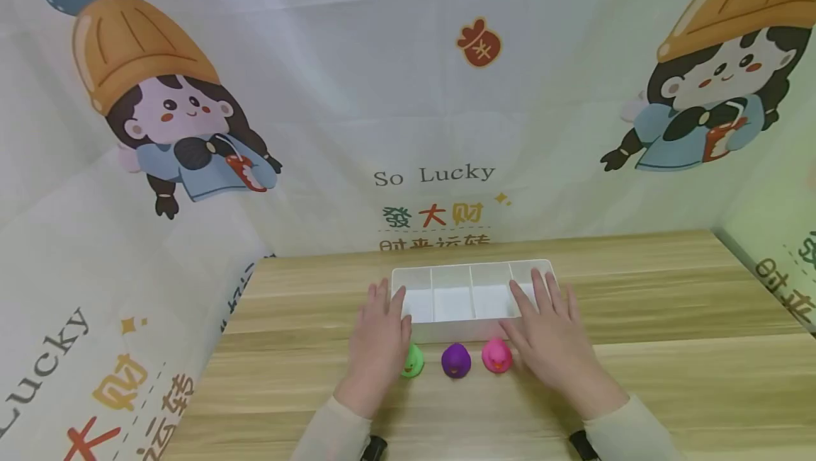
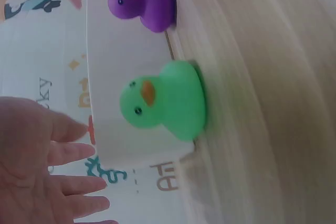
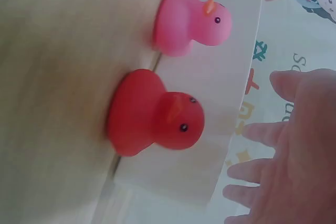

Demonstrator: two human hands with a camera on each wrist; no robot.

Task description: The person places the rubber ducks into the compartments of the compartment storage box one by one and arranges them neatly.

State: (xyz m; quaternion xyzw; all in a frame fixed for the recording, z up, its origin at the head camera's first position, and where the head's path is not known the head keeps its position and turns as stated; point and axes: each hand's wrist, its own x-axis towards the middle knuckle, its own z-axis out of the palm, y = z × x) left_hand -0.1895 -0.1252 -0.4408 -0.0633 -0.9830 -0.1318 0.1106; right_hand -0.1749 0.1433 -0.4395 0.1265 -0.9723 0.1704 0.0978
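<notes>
A white box (image 1: 446, 332) with a row of compartments stands on the table. Along its near side sit a green rubber duck (image 2: 176, 100), a purple rubber duck (image 1: 456, 361), a pink rubber duck (image 1: 496, 355) and a red rubber duck (image 3: 142, 114). My left hand (image 1: 379, 344) hovers by the box's left end, fingers spread, partly covering the green duck in the head view. Over the right end is my right hand (image 1: 553, 337), its fingers extended and holding nothing. It hides the red duck from the head view.
The wooden table (image 1: 669, 291) carries the box and ducks. Behind it hangs a printed cloth (image 1: 357, 93) with cartoon figures and lettering, which also runs along the left and right sides. Dark straps (image 1: 374, 448) show at the sleeves.
</notes>
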